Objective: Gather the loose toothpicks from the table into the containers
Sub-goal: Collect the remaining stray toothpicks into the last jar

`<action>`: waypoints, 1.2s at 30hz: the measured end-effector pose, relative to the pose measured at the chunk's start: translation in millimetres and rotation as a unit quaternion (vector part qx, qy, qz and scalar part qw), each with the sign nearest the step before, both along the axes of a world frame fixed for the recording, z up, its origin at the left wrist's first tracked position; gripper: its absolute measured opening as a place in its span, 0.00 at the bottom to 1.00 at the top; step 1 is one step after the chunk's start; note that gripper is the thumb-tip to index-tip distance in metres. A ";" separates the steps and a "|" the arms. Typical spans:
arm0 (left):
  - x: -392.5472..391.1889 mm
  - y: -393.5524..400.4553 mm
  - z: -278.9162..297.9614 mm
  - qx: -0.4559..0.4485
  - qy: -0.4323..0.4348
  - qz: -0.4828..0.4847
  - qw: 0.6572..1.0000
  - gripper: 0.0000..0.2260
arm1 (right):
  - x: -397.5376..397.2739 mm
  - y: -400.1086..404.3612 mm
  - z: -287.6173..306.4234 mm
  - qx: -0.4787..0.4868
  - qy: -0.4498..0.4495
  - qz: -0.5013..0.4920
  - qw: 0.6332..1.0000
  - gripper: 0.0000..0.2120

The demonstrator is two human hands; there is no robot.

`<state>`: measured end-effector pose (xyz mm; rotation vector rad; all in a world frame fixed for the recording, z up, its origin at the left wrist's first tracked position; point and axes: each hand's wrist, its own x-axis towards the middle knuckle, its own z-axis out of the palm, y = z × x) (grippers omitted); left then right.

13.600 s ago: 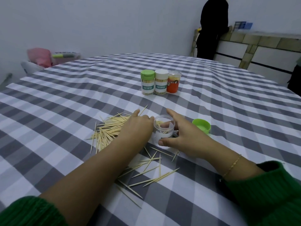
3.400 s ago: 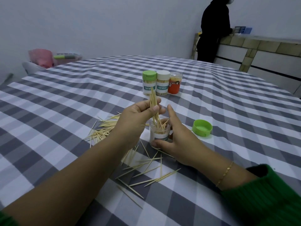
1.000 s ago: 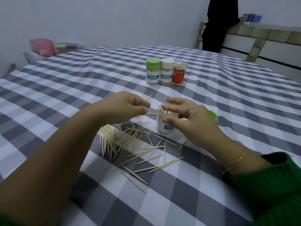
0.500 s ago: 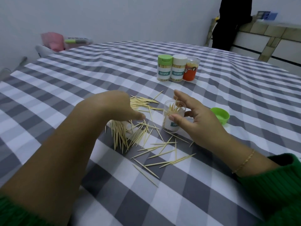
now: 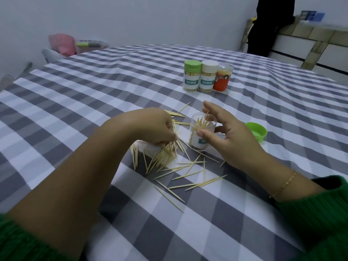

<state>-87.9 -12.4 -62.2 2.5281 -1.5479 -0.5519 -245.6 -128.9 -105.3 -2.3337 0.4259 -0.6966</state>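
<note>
Left hand (image 5: pixel 150 127) now down on toothpicks (image 5: pixel 165 155)

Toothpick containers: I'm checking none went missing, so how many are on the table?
4: the open container beside the right hand; behind it a row, green-lidded, white-lidded, orange.

Pale wall (image 5: pixel 150 19), checked tablecloth (image 5: pixel 113 76), tiled counter (image 5: pixel 320 36)
</note>
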 end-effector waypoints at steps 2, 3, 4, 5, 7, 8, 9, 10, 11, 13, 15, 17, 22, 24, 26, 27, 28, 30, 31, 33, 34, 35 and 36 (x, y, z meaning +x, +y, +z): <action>3.1 1.3 2.0 -0.027 -0.002 0.010 1.000 0.11 | 0.0 -0.1 0.2 -0.001 0.002 -0.001 1.000 0.29; 5.7 2.9 3.1 -0.028 -0.012 0.021 0.999 0.11 | -0.1 -0.2 0.1 -0.002 0.003 -0.002 1.000 0.29; 9.0 5.0 4.0 -0.018 -0.025 0.033 0.999 0.11 | -0.4 -0.2 0.2 -0.004 0.004 -0.004 1.000 0.29; 11.4 7.3 5.2 -0.002 -0.040 0.044 0.998 0.13 | -0.7 -0.3 0.2 -0.006 0.005 -0.005 1.000 0.29; 14.9 12.0 8.4 0.034 -0.053 0.051 0.997 0.13 | -0.8 -0.1 0.3 -0.009 0.006 -0.007 1.000 0.30; 16.0 13.7 10.4 0.042 -0.040 0.045 0.997 0.11 | -1.1 0.0 0.4 -0.009 0.006 -0.009 1.000 0.30; 16.7 15.7 12.9 0.046 -0.015 0.037 0.998 0.09 | -1.2 0.1 0.4 -0.008 0.006 -0.009 1.000 0.30; 15.9 18.0 16.0 0.052 0.014 0.029 0.998 0.11 | -1.3 0.3 0.5 -0.006 0.006 -0.009 1.000 0.30; 14.7 20.2 18.3 0.065 0.036 0.018 0.997 0.17 | -1.3 0.5 0.6 -0.003 0.005 -0.009 1.000 0.30; 11.9 22.1 18.3 0.086 0.006 -0.013 0.996 0.29 | -1.2 0.9 0.8 0.001 0.004 -0.007 1.000 0.30; 6.9 19.5 12.7 0.100 -0.064 -0.037 0.992 0.34 | -0.8 0.5 0.8 0.004 0.003 -0.007 1.000 0.30; 3.0 15.1 4.8 0.103 -0.098 -0.051 0.989 0.32 | -0.4 0.3 0.5 0.008 0.001 -0.007 1.000 0.30; -0.6 9.8 -2.6 0.069 -0.079 -0.066 0.992 0.21 | -0.1 0.2 0.2 0.008 0.004 -0.012 1.000 0.31; -0.5 7.0 -4.5 0.053 -0.064 -0.071 0.994 0.14 | -0.2 0.0 0.4 0.006 0.004 -0.012 1.000 0.31; 1.5 5.3 -6.7 0.036 -0.049 -0.075 0.995 0.08 | -0.6 0.5 1.2 0.008 0.002 -0.012 1.000 0.30; 2.8 5.0 -7.2 0.027 -0.046 -0.075 0.996 0.06 | -1.0 0.6 1.7 0.008 0.001 -0.013 1.000 0.31; 3.6 4.7 -7.6 0.018 -0.044 -0.076 0.996 0.05 | -1.7 0.3 2.4 0.008 0.000 -0.016 1.000 0.31; 4.1 4.0 -8.4 -0.002 -0.045 -0.080 0.996 0.05 | -2.9 -0.2 3.7 0.007 -0.001 -0.022 1.000 0.33; 3.7 4.1 -9.7 -0.010 -0.047 -0.084 0.995 0.06 | -3.2 -0.1 4.3 0.008 -0.001 -0.024 1.000 0.33; 0.3 4.9 -12.4 -0.023 -0.062 -0.099 0.993 0.10 | -3.5 0.2 4.6 0.010 -0.001 -0.024 1.000 0.34; -2.8 5.4 -13.1 -0.028 -0.076 -0.112 0.990 0.15 | -3.8 0.0 4.4 0.010 -0.002 -0.023 1.000 0.34; -5.8 5.5 -13.6 -0.032 -0.097 -0.130 0.986 0.19 | -3.8 -0.6 4.1 0.011 -0.003 -0.022 1.000 0.34; -8.9 5.9 -13.6 -0.032 -0.125 -0.152 0.980 0.23 | -4.0 -1.1 4.0 0.012 -0.003 -0.022 1.000 0.34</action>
